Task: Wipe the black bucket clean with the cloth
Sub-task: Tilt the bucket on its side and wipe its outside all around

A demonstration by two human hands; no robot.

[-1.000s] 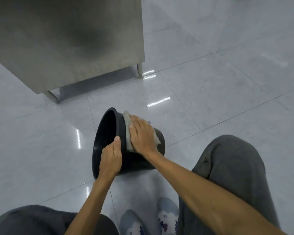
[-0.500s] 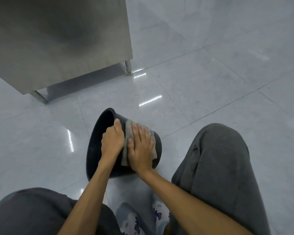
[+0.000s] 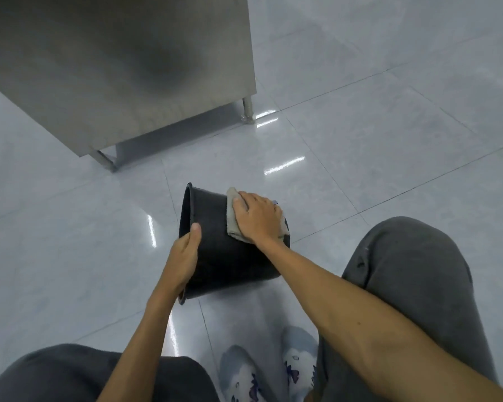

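Note:
The black bucket lies on its side on the tiled floor, its open mouth turned left. My left hand grips the bucket's rim at the near side, thumb on the outer wall. A folded grey cloth rests on the upper outer wall near the bucket's base. My right hand lies flat on the cloth and presses it against the bucket. Most of the cloth is hidden under that hand.
A stainless steel cabinet on short legs stands just beyond the bucket. My knees in grey trousers flank the bucket, and my patterned slippers sit below it. Glossy grey tiles spread to the right.
My left hand has slid from the top of the bucket wall down to the near rim. My right hand has pushed the cloth up and toward the bucket's base. The bucket has turned slightly.

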